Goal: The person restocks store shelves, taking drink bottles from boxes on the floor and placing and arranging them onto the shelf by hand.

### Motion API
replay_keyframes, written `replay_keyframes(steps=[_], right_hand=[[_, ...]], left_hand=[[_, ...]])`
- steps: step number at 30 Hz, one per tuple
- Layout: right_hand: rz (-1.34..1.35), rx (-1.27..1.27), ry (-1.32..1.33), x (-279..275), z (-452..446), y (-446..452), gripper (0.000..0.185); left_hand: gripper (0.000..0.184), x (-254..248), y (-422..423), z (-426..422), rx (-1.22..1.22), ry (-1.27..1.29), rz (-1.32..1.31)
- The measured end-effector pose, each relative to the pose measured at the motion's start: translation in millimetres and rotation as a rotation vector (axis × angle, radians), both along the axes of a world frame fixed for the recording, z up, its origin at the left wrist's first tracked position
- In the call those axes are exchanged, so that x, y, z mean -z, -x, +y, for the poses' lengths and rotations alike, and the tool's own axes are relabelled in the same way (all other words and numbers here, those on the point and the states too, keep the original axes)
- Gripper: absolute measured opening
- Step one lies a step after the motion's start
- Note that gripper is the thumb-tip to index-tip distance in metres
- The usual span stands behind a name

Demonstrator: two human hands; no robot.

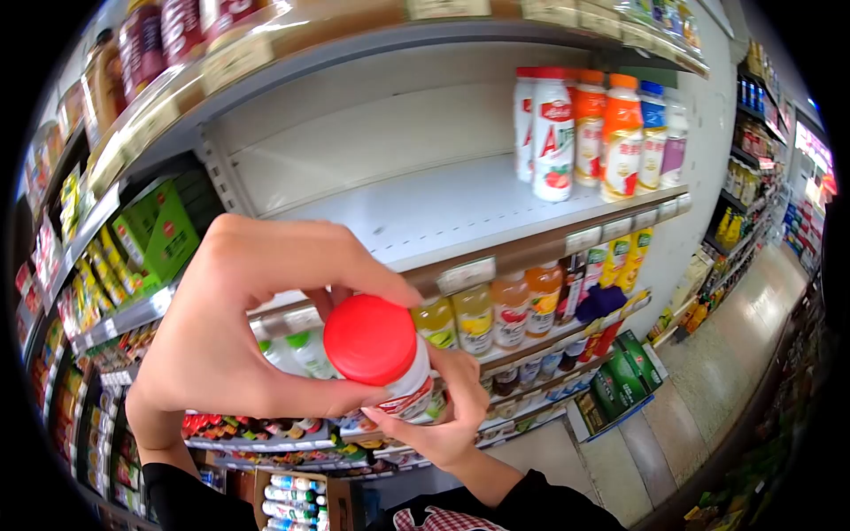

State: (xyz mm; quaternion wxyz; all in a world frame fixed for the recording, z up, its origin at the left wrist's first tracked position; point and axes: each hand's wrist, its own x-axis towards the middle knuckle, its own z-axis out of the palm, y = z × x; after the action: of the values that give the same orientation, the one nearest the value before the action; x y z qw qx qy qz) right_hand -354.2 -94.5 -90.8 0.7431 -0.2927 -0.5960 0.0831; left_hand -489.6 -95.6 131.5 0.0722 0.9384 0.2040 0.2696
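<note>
1. Left hand point(212, 310): thumb and fingers curve closely around the red cap of a white bottle point(370, 341).
2. Below, an open carton point(342, 506) holds more bottles point(292, 509).
3. The bottle: upright or nearly so, in front of the shelf point(425, 195) – cap on, not on the shelf.
4. Right hand point(456, 416): holds the bottle's lower body.
5. Shelf's right end: capped drinks point(553, 133) already standing – how many are left to place, I cannot tell.
</note>
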Motion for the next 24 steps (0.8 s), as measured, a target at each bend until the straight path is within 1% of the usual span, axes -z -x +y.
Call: replay_keyframes(steps=[3,5,6,9,11,12,13,15,17,18,21,22,24], right_hand=[[0.022,0.073,-0.080,-19.5,17.6,-45.8,0.073],[0.047,0.093,-0.127,-28.0,29.4,-74.4,0.073],[0.060,0.110,-0.141,-32.4,34.8,-88.5,0.074],[0.136,0.120,-0.211,-48.4,54.6,-124.9,0.073],[0.171,0.149,-0.257,-61.5,66.3,-147.9,0.073],[0.191,0.168,-0.269,-66.8,72.0,-158.4,0.074],[0.215,0.176,-0.268,-72.2,77.0,-168.6,0.074],[0.242,0.206,-0.300,-82.7,91.5,-187.6,0.073],[0.272,0.214,-0.289,-88.1,104.2,-203.0,0.073],[0.268,0.253,-0.293,-90.2,108.7,-210.1,0.072],[0.260,0.244,-0.283,-94.1,131.8,-227.0,0.071],[0.255,0.242,-0.256,-95.0,138.4,-230.1,0.071],[0.228,0.294,-0.224,-95.9,150.4,-233.9,0.070]], left_hand=[[0.058,-3.7,-39.6,20.2,0.079,-0.008,-0.144],[0.076,-8.2,-60.4,29.4,0.152,-0.019,-0.178],[0.080,-5.7,-71.7,33.9,0.166,-0.012,-0.258],[0.065,-5.8,-100.7,44.6,0.171,-0.013,-0.380],[0.053,5.6,-122.0,55.5,0.090,0.092,-0.551],[0.037,7.6,-128.5,60.6,0.022,0.128,-0.499],[0.032,13.4,-138.1,70.6,-0.055,0.124,-0.478],[0.027,30.8,-149.7,102.2,-0.155,0.086,-0.352],[0.022,47.6,-163.2,124.2,-0.204,0.077,-0.303],[0.025,48.2,-167.9,128.0,-0.263,0.182,-0.208],[0.032,64.1,-184.1,146.6,-0.290,0.201,-0.163],[0.041,68.8,-189.3,150.3,-0.305,0.143,-0.141],[0.044,75.6,-197.1,157.7,-0.319,0.130,-0.139]])
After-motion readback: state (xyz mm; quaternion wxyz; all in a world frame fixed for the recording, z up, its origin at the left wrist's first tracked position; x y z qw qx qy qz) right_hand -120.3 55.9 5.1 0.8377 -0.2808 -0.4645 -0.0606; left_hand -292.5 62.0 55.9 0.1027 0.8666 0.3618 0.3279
